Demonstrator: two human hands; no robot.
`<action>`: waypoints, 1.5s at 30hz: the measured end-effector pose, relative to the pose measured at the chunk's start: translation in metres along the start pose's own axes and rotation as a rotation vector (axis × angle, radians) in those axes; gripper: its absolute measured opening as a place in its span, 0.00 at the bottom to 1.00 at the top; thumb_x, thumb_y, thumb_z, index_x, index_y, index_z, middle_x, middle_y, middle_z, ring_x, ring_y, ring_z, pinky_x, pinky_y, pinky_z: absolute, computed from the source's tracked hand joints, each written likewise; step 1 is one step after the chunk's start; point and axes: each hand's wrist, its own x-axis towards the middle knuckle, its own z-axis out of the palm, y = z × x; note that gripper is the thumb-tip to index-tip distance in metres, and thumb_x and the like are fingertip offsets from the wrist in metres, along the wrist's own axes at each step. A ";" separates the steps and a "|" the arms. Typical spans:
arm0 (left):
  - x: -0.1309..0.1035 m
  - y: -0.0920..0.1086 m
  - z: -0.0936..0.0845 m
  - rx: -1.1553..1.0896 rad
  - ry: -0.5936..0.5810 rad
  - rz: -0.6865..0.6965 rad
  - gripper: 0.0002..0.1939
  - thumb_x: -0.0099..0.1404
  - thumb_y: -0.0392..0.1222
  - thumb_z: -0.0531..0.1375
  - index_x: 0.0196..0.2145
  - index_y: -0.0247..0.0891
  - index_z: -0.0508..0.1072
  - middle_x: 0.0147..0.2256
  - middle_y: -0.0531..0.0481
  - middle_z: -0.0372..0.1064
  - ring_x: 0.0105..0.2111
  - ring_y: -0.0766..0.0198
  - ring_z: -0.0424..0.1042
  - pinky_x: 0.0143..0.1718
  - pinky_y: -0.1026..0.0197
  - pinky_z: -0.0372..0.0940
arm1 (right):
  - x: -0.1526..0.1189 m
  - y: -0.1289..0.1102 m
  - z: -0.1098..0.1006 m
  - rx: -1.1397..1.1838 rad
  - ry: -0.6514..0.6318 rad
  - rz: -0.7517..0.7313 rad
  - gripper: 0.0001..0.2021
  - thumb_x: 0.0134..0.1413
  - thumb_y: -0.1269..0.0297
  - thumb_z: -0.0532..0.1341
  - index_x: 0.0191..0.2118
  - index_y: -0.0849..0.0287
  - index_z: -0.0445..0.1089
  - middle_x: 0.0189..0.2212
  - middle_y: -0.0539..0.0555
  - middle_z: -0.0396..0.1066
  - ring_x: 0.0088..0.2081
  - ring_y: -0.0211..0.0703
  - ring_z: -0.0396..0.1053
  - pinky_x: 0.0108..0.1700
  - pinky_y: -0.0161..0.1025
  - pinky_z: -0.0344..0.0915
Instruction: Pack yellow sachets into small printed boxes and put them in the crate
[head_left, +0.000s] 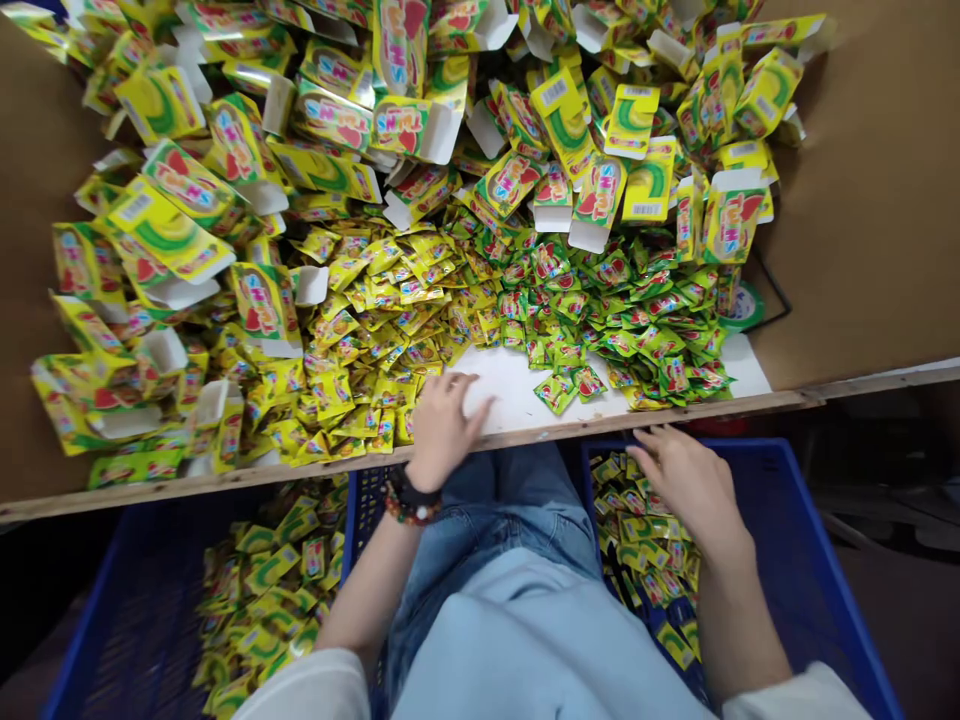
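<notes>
My left hand (444,422) rests at the table's front edge with its fingers spread and nothing in them. Its fingertips lie on the bare white table top (517,395), beside a heap of small yellow sachets (375,330). My right hand (690,480) hangs just below the edge, over the right blue crate (817,570). Thumb and fingers are slightly bent and apart there, and I see nothing between them. Green sachets (637,310) with a watermelon print are heaped above it, and two or three lie loose nearer the bare patch.
Unfilled yellow-green cartons (330,115), many with flaps up, pile across the back and left. Closed cartons (277,570) fill part of the left blue crate (112,600). A green tape roll (742,307) stands at right. A wooden strip (540,433) edges the table; cardboard walls (877,230) flank it.
</notes>
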 end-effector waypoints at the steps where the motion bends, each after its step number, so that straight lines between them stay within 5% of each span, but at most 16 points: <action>1: 0.012 -0.010 -0.006 0.106 -0.030 -0.091 0.16 0.68 0.48 0.56 0.48 0.37 0.73 0.44 0.39 0.71 0.47 0.47 0.68 0.47 0.48 0.66 | 0.008 0.008 0.001 -0.035 -0.008 0.003 0.13 0.59 0.67 0.58 0.43 0.57 0.79 0.43 0.61 0.79 0.43 0.57 0.77 0.43 0.50 0.74; 7: 0.061 -0.027 -0.014 0.424 -0.261 -0.203 0.18 0.64 0.49 0.60 0.45 0.32 0.74 0.43 0.33 0.70 0.47 0.41 0.69 0.40 0.52 0.67 | 0.076 -0.004 0.042 -0.029 -0.035 -0.240 0.28 0.51 0.83 0.52 0.57 0.57 0.69 0.55 0.59 0.72 0.52 0.56 0.67 0.48 0.50 0.69; 11: 0.063 -0.026 -0.007 0.476 -0.298 -0.145 0.16 0.68 0.44 0.54 0.47 0.29 0.71 0.43 0.33 0.69 0.44 0.43 0.71 0.38 0.52 0.66 | 0.089 -0.013 0.062 0.056 -0.062 -0.307 0.20 0.51 0.77 0.56 0.50 0.60 0.72 0.54 0.64 0.71 0.52 0.58 0.66 0.51 0.53 0.68; 14: 0.062 -0.030 -0.002 0.491 -0.356 -0.076 0.15 0.68 0.35 0.49 0.46 0.30 0.71 0.41 0.34 0.69 0.43 0.46 0.72 0.38 0.53 0.65 | 0.087 -0.012 0.067 0.223 0.035 -0.291 0.13 0.56 0.73 0.54 0.42 0.59 0.73 0.51 0.64 0.72 0.52 0.56 0.67 0.53 0.52 0.67; 19: 0.062 -0.029 0.000 0.517 -0.367 -0.037 0.16 0.67 0.30 0.47 0.48 0.28 0.70 0.43 0.34 0.68 0.41 0.48 0.73 0.36 0.55 0.65 | 0.083 -0.026 0.063 0.712 0.321 -0.018 0.10 0.62 0.61 0.54 0.39 0.56 0.72 0.37 0.56 0.75 0.40 0.48 0.73 0.44 0.48 0.72; 23: 0.067 -0.030 -0.001 0.524 -0.410 0.009 0.18 0.65 0.26 0.45 0.46 0.27 0.70 0.42 0.32 0.68 0.41 0.49 0.73 0.36 0.55 0.65 | 0.083 -0.047 0.063 1.172 0.230 0.238 0.13 0.53 0.52 0.62 0.36 0.57 0.71 0.29 0.50 0.73 0.24 0.38 0.68 0.23 0.37 0.70; 28: 0.070 -0.039 -0.004 0.439 -0.395 0.070 0.15 0.66 0.27 0.47 0.38 0.31 0.73 0.40 0.35 0.69 0.41 0.52 0.70 0.38 0.57 0.64 | 0.086 -0.062 0.071 1.434 0.171 0.377 0.19 0.41 0.49 0.69 0.32 0.58 0.68 0.19 0.44 0.68 0.21 0.37 0.67 0.23 0.36 0.69; 32: 0.059 -0.037 -0.009 0.195 -0.248 0.096 0.08 0.63 0.30 0.53 0.32 0.37 0.71 0.40 0.39 0.69 0.44 0.53 0.67 0.39 0.57 0.64 | 0.091 -0.077 0.079 1.452 0.123 0.293 0.18 0.43 0.48 0.68 0.32 0.56 0.67 0.22 0.46 0.71 0.25 0.39 0.70 0.31 0.38 0.71; 36: 0.042 -0.018 -0.013 -0.341 -0.236 0.056 0.03 0.59 0.35 0.55 0.32 0.39 0.68 0.30 0.50 0.68 0.33 0.62 0.68 0.36 0.62 0.64 | 0.095 -0.094 0.082 1.375 0.088 0.134 0.15 0.51 0.48 0.62 0.33 0.54 0.66 0.33 0.52 0.75 0.35 0.42 0.72 0.37 0.37 0.69; 41: 0.024 0.007 -0.007 -1.151 -0.247 -0.349 0.07 0.59 0.43 0.57 0.32 0.39 0.62 0.23 0.59 0.58 0.20 0.72 0.62 0.25 0.68 0.61 | 0.093 -0.107 0.081 1.241 0.148 0.136 0.10 0.58 0.53 0.57 0.35 0.54 0.64 0.22 0.45 0.67 0.23 0.37 0.64 0.29 0.34 0.62; 45: 0.013 0.023 0.003 -1.367 -0.125 -0.509 0.19 0.54 0.49 0.67 0.38 0.40 0.65 0.23 0.60 0.61 0.19 0.74 0.61 0.22 0.71 0.59 | 0.083 -0.112 0.072 1.088 0.290 0.103 0.09 0.59 0.56 0.58 0.33 0.55 0.66 0.26 0.49 0.71 0.29 0.39 0.70 0.35 0.36 0.66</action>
